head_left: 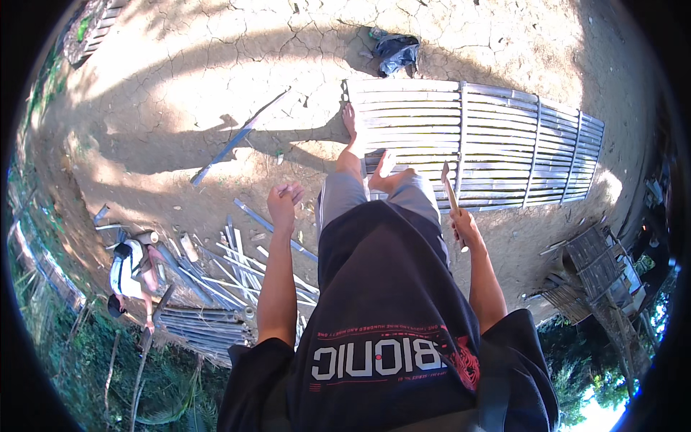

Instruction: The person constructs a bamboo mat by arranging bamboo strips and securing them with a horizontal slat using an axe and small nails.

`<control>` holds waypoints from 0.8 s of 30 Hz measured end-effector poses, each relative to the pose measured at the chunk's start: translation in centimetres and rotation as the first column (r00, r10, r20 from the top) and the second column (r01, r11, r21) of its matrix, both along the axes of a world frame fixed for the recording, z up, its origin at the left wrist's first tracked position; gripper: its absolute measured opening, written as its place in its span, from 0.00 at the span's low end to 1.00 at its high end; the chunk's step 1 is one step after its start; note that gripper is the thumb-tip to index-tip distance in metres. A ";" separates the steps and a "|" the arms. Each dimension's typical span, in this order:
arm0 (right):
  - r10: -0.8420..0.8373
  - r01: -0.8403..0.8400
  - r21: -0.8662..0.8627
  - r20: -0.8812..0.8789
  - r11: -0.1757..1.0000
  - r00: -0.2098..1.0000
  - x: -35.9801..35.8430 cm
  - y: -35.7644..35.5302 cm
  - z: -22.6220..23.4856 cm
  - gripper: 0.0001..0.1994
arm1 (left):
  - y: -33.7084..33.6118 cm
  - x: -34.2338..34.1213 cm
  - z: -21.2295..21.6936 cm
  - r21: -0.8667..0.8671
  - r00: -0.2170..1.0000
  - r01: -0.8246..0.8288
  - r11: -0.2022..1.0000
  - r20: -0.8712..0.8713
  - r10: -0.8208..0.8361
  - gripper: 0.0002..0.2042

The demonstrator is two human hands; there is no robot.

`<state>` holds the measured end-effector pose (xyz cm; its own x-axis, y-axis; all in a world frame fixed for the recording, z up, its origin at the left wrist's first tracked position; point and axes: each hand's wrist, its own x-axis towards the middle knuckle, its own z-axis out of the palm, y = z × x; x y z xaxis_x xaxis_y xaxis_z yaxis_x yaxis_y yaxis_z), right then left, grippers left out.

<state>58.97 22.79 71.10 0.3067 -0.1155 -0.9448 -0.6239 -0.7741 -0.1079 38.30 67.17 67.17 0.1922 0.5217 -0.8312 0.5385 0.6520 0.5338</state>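
My right hand [466, 227] grips the wooden handle of a hammer [449, 189], whose head points up over the near edge of a bamboo slat panel [504, 137] lying on the ground. My left hand [284, 201] hangs loosely curled in the air and holds nothing, above scattered bamboo strips [237, 266]. My bare feet [350, 122] stand at the panel's left end, one on the dirt, one on the slats.
Cracked dry earth [216, 72] surrounds the panel. A long bamboo strip [230, 144] lies to the left. Another person [133, 270] crouches at lower left beside a second slat panel [201, 324]. A dark bag [396, 50] lies beyond the panel. More bamboo pieces [597, 266] are piled on the right.
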 end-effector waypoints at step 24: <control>0.659 -0.716 0.289 0.281 0.635 0.698 18.5 18.5 -51.3 0.21 | -1.2 19.8 -52.8 0.387 0.922 0.367 0.846 -0.031 -0.386 0.05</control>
<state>77.46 41.28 19.82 0.2854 0.5093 -0.8119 0.1174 -0.8593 -0.4978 58.13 66.00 14.33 0.4710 0.6730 -0.5702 0.6703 0.1471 0.7273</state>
